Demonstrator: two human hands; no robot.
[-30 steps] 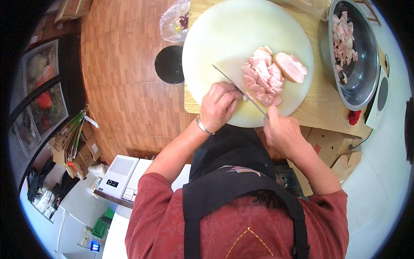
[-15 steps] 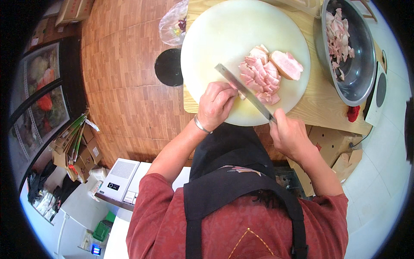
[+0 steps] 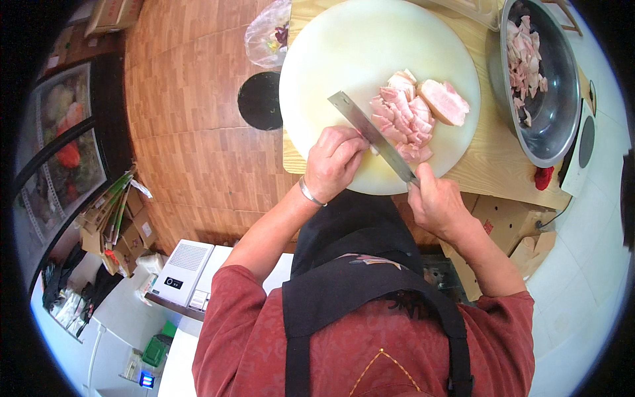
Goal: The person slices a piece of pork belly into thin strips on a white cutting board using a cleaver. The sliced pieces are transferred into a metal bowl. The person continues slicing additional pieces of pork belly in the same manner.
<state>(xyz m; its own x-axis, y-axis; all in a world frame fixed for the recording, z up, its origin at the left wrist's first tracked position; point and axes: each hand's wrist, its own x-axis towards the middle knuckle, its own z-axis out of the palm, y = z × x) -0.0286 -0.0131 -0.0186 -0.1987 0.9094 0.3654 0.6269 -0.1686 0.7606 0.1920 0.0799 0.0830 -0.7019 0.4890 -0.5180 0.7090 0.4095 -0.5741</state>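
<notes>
A cleaver (image 3: 374, 135) with a wide steel blade is gripped in my right hand (image 3: 436, 204), its blade slanting up and left across the round white cutting board (image 3: 331, 53). Against the blade's left side, my left hand (image 3: 337, 159) has its fingers curled down on a small piece of meat, mostly hidden beneath them. Sliced pink pork (image 3: 405, 116) is heaped right of the blade. Beside that heap lies a larger uncut chunk of pork (image 3: 444, 103).
At the right of the wooden table (image 3: 486, 142) stands a large metal bowl (image 3: 546, 126) holding cut meat. A clear plastic bag (image 3: 264, 36) hangs at the table's left edge, above a round black object (image 3: 259, 101). A red cloth-like item (image 3: 543, 177) lies below the bowl.
The cleaver's blade has tilted, showing more of its flat face, and my right hand has shifted slightly left. My left hand keeps nearly the same place.
</notes>
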